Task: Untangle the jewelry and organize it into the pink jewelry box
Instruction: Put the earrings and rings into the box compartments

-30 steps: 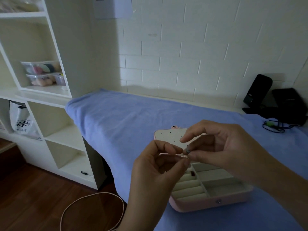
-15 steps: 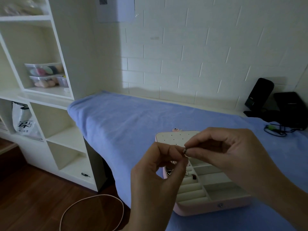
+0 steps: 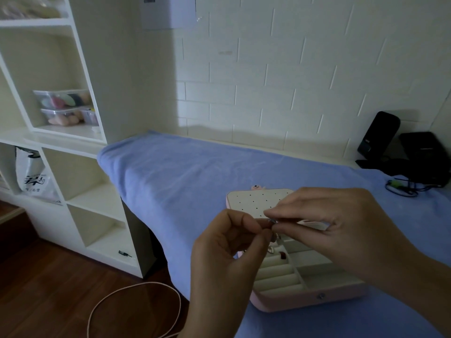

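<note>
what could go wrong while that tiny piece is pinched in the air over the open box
1. The left hand and right hand both pinch a tiny jewelry piece by the fingertips. If it slips, it would be hard to spot in this dim light.
2. The pinch is above the left part of the pink jewelry box, towards the draped edge of the blue cloth. A dropped piece might bounce off onto the wood floor.

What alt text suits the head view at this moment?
A left hand and a right hand pinch a small jewelry piece between them over the open pink jewelry box, which sits on a blue cloth. White shelves stand at left.
</note>
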### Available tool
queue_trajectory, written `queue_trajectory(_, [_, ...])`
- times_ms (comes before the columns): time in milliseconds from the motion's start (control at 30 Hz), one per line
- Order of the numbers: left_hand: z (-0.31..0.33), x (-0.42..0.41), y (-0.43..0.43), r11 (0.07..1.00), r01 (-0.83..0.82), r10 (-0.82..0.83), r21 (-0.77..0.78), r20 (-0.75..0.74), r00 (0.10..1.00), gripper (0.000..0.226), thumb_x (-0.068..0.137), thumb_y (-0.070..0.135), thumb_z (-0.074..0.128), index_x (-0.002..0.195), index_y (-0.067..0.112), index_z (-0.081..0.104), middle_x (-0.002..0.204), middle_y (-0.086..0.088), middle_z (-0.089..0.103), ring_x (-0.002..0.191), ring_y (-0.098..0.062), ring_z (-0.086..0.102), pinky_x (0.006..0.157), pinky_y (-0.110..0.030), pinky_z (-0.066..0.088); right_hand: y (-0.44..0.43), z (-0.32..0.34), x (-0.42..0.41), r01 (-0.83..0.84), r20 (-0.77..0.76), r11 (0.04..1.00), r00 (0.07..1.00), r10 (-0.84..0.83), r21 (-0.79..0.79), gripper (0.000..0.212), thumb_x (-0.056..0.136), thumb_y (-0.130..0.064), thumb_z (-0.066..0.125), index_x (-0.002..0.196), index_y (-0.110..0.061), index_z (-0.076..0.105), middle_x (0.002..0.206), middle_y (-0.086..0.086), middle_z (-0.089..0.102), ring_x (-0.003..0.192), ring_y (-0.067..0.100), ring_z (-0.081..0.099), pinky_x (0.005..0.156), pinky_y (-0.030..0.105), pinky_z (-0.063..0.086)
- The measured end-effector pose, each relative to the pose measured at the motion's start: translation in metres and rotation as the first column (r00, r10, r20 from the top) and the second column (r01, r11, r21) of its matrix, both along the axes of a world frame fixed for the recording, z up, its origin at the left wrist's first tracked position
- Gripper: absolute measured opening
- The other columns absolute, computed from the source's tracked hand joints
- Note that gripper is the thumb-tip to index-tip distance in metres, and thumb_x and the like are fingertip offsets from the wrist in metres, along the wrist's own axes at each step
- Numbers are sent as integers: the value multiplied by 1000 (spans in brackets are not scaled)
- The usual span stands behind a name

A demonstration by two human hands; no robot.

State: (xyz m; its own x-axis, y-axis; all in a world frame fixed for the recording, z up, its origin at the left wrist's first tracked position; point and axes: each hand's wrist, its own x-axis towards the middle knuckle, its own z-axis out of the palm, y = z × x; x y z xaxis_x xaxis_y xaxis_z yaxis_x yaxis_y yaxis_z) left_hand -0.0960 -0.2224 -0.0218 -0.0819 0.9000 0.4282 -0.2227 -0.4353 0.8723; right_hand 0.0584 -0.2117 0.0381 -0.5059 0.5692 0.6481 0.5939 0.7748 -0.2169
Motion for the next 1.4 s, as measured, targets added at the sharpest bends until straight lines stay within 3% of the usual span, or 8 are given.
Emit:
queue_trajectory(167, [-2, -1, 1, 999, 0, 5, 32, -171, 985, 24, 76, 1, 70, 68, 22, 63, 77, 1, 74, 77, -14, 70, 73, -27, 56, 2, -1, 3, 32, -10, 996, 999, -33, -84, 15, 74, -19, 73, 88, -17, 77, 79, -13, 72, 74, -6, 66, 69, 11, 52])
queue_trajectory(300, [-9, -3, 3, 999, -8, 22, 43, -331, 943, 15, 73, 12, 63, 71, 26, 64, 78, 5, 73, 80, -13, 70, 77, -29, 56, 4, 0, 7, 33, -106, 922, 991, -80, -385, 21, 70, -9, 81, 84, -24, 77, 75, -12, 73, 69, -3, 67, 68, 12, 53])
queue_trajectory(600, [-19, -12, 2, 981, -154, 194, 121, -497, 845, 19, 73, 15, 51, 72, 31, 63, 77, 21, 67, 82, -1, 62, 71, -14, 48, 6, 3, 6, 68, -9, 689, 994, -108, -722, 20, 69, -10, 81, 75, -29, 77, 73, -15, 73, 72, -2, 69, 69, 8, 49])
queue_trajectory(767, [-24, -15, 8, 974, -196, 224, 109, -494, 840, 21, 73, 16, 49, 63, 30, 61, 84, 20, 66, 88, 0, 61, 76, -21, 49, 5, -1, 2, 173, 93, 691, 984, -151, -702, 17, 70, -19, 81, 73, -35, 76, 68, -17, 71, 60, -2, 62, 58, 7, 42])
queue_trajectory(900, [-30, -14, 11, 974, -197, 228, 114, -521, 823, 22, 72, 18, 49, 82, 34, 59, 93, 24, 62, 92, 1, 58, 79, -25, 51, 2, -1, -2, 193, 136, 732, 981, -138, -654, 18, 71, -22, 81, 71, -38, 73, 55, -28, 61, 50, 0, 50, 50, 9, 36])
queue_trajectory(1033, [-33, -13, 15, 971, -190, 239, 145, -561, 793, 18, 72, 19, 50, 66, 32, 61, 99, 26, 59, 97, 5, 54, 81, -21, 47, 1, -1, -5, 176, 115, 747, 984, -134, -641, 22, 73, -17, 79, 72, -37, 70, 43, -31, 51, 46, 1, 45, 48, 10, 34])
queue_trajectory(1233, [-38, -12, 20, 976, -157, 216, 149, -601, 770, 20, 74, 24, 51, 71, 41, 61, 109, 30, 53, 104, 10, 49, 84, -7, 40, 4, -9, -6, 207, 145, 766, 978, -149, -609, 21, 75, -17, 78, 74, -37, 70, 51, -32, 55, 56, -10, 51, 54, 7, 36])
queue_trajectory(1400, [-34, -11, 19, 978, -136, 206, 159, -621, 756, 20, 75, 27, 55, 73, 46, 61, 107, 28, 54, 106, 8, 49, 86, -5, 38, 9, -16, -2, 248, 236, 807, 962, -140, -535, 17, 76, -25, 76, 75, -41, 71, 76, -17, 64, 73, -12, 52, 62, 8, 37])
